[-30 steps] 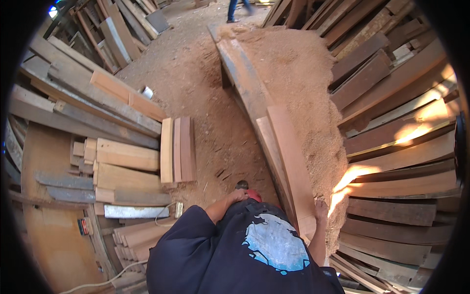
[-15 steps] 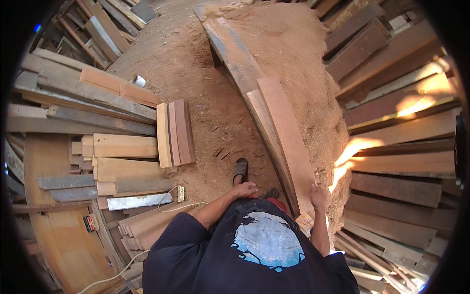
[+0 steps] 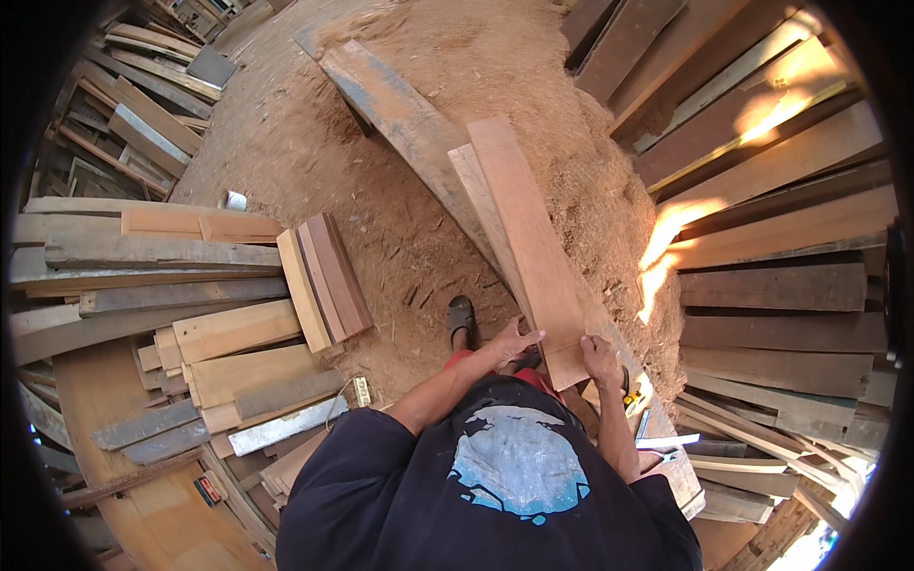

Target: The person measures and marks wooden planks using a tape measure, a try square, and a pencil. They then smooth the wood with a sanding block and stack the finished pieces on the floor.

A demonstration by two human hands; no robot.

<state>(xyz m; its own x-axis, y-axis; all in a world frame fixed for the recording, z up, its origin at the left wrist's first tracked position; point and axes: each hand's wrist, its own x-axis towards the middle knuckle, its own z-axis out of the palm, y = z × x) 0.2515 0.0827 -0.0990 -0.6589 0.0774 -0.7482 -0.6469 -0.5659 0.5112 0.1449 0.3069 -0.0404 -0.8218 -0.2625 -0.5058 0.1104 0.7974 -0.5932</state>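
Note:
A long reddish-brown wooden board (image 3: 526,233) lies lengthwise ahead of me, its near end close to my body. My right hand (image 3: 602,360) is closed on the right edge of that end, thumb on top. At the left edge, my left hand (image 3: 512,344) has its thumb against the board and its fingers curled; the fingertips are partly hidden. Beneath it, offset to the left, a second, paler board (image 3: 478,190) shows. Both rest over a long, worn plank bench (image 3: 400,107). Beside my right forearm lies a small yellow and black object (image 3: 630,398), perhaps a tape measure.
Planks (image 3: 171,271) are piled at the left, with several short boards (image 3: 328,276) stacked upright near them. More timber (image 3: 781,295) lines the right side. Sawdust (image 3: 581,171) is heaped along the bench. A pale power socket (image 3: 362,390) and a white cup-like object (image 3: 235,201) are at the left.
My left hand has come from in front of my body to the board's left edge. My right hand has shifted to its near end, which now sits further left and turned slightly.

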